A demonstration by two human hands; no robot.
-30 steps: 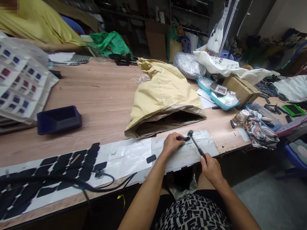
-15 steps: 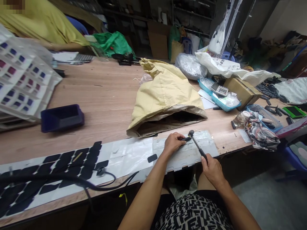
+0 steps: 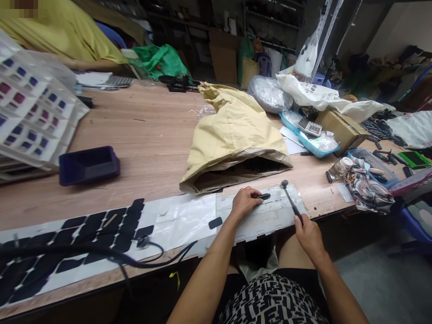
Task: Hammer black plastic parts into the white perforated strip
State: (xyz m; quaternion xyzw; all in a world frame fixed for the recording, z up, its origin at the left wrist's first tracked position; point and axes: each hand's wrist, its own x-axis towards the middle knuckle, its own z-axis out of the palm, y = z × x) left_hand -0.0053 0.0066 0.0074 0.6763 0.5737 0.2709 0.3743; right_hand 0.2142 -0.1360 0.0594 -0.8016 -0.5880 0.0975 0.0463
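Note:
My right hand (image 3: 308, 231) is closed round the black grip of a small hammer (image 3: 290, 200). The hammer's round head is raised off to the right of my left hand (image 3: 245, 200). Between the fingers of that left hand is a small dark elongated piece (image 3: 265, 196), its end pointing right over the pale work board (image 3: 251, 222); its exact kind is too small to make out. Just behind both hands lies a yellow cloth sack (image 3: 236, 121), its dark mouth facing me and its contents hidden. One black rounded patch (image 3: 215, 222) rests left of my left forearm.
Rows of black pieces (image 3: 97, 229) lie on a white sheet at left, crossed by a thick black cable (image 3: 101, 253). A purple tray (image 3: 89, 165) sits behind them. Rightward are blue baskets (image 3: 319, 146), a cardboard box (image 3: 342, 128) and patterned cloth (image 3: 366, 189). Another person's yellow sleeve (image 3: 67, 33) shows far left.
The hammer has swung away to the right, its head leaving the dark piece, and my right hand shifted right with it. My left hand keeps its place and hold.

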